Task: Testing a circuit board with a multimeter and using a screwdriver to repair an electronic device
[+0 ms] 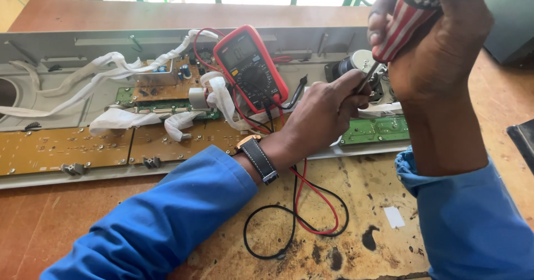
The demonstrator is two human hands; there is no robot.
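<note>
A screwdriver (409, 13) with a striped, starred handle is gripped at the top by the right hand (439, 41), closed around it. Its metal shaft is pinched lower down by the left hand (328, 110), over the grey appliance panel (55, 46). A red multimeter (250, 68) lies just left, its leads (300, 213) trailing onto the bench (67, 213).
</note>
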